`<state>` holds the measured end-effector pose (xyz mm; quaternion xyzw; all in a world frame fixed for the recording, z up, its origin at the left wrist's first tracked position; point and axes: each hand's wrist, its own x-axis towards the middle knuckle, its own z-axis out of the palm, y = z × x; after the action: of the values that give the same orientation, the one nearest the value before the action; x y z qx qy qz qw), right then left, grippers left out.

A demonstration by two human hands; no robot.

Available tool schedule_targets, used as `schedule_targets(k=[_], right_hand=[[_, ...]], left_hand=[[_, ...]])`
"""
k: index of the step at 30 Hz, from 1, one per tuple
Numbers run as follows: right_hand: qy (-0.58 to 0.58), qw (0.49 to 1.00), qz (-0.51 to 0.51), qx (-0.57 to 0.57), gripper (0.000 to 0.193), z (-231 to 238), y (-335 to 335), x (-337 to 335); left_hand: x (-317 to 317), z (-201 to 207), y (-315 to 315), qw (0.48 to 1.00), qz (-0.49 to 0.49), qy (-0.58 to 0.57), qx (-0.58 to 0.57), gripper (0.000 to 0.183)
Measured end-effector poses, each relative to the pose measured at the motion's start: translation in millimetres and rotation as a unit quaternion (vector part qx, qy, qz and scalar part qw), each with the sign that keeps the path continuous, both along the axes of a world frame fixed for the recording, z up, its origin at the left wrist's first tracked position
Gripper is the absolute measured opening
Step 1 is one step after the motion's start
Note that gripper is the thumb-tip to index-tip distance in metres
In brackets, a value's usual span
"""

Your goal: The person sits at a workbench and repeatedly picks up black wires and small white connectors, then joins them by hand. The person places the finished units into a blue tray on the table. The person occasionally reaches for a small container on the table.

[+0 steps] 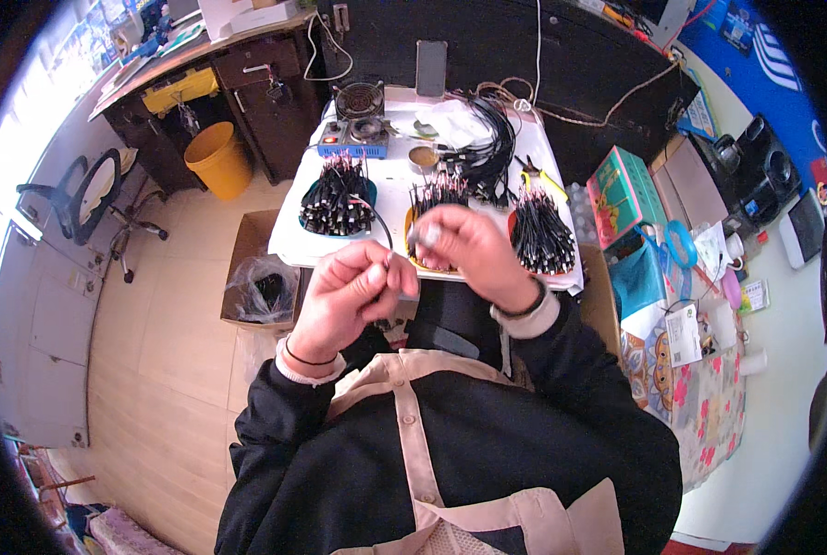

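Observation:
My left hand point(356, 289) is closed in a pinch, with a short black cable point(382, 228) rising from its fingertips. Close beside it, my right hand point(474, 250) pinches too; what sits in its blurred fingertips is too small to make out. Beyond my hands on a white table point(293, 242) stand bundles of short black cables with bared pinkish ends: a left bundle point(337, 202) in a teal tray, a middle bundle point(439, 190) in a yellow tray partly hidden by my right hand, and a right bundle point(543, 233) in a reddish tray.
A blue electric heater point(353, 143), a small round tin point(423, 156), yellow-handled cutters point(545, 172) and a loose pile of longer black cables point(492, 148) occupy the table's far part. A phone point(431, 67) leans behind. Left are a cardboard box point(247, 242) and yellow bin point(217, 159).

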<state>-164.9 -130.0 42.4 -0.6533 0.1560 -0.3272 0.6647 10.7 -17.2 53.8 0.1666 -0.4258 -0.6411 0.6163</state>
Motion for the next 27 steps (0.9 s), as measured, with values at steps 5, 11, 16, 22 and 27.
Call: schedule_targets(k=[5,11,16,22,27], right_hand=[[-0.027,0.967,0.161,0.194,0.023,28,-7,-1],[-0.04,0.976,0.104,0.185,0.017,25,-2,-2],[-0.068,0.994,-0.03,0.08,0.013,19,7,-6],[-0.054,0.92,-0.256,-0.292,0.01,4,24,7],[-0.088,0.938,-0.245,-0.229,0.009,-2,24,9]], left_hand=[[-8,-10,5,0.992,-0.124,0.0,0.011,0.017],[-11,-16,-1,0.99,-0.124,-0.039,0.057,0.016],[-17,-15,-13,0.988,0.095,-0.036,0.115,0.017],[-35,-14,-21,0.976,0.172,-0.086,0.103,0.017],[-40,-15,-19,0.971,0.189,-0.099,0.113,0.016]])
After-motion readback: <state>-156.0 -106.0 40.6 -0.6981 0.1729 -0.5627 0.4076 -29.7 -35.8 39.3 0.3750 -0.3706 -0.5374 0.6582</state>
